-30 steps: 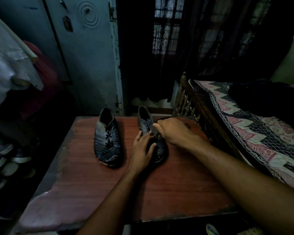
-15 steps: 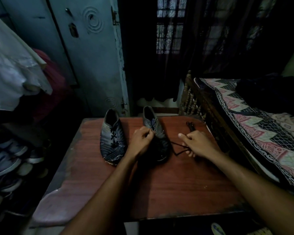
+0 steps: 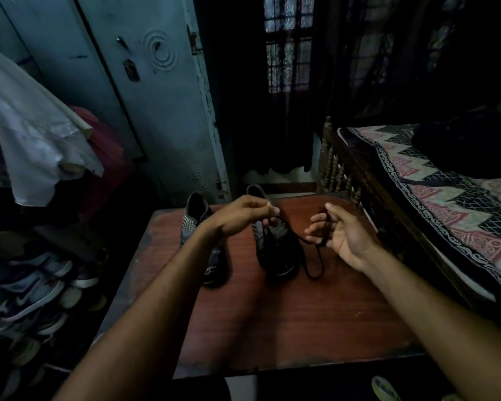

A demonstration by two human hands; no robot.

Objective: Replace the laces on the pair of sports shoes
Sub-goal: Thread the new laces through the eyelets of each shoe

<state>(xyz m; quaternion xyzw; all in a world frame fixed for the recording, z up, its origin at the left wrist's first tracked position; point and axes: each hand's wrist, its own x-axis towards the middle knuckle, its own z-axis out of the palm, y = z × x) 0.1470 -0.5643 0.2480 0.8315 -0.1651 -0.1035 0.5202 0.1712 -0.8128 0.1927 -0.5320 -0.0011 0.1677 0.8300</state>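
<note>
- The reddish worktop (image 3: 287,322) carries both shoes toward its far half; a bed (image 3: 446,198) lies just beside its right edge.
- The black lace (image 3: 313,257) droops in a loop to the worktop beside the right shoe (image 3: 275,244). In this dim light a dark lace against a dark shoe is easy to lose, so a slack end could snag or slide toward the bed-side edge.
- The hands are raised and apart over the right shoe: the left hand (image 3: 240,217) pinches the lace at its fingertips, while the right hand (image 3: 337,231) has the lace draped over loosely curled fingers. That loose hold could let it slip.
- If the lace is not yet free of the eyelets, which I cannot tell, a tug would drag or tip the unsteadied shoe.
- Both shoes lie with long axes running near to far, toes toward the person, heels away; the left shoe (image 3: 194,224), partly behind the left forearm, stands beside its mate.
</note>
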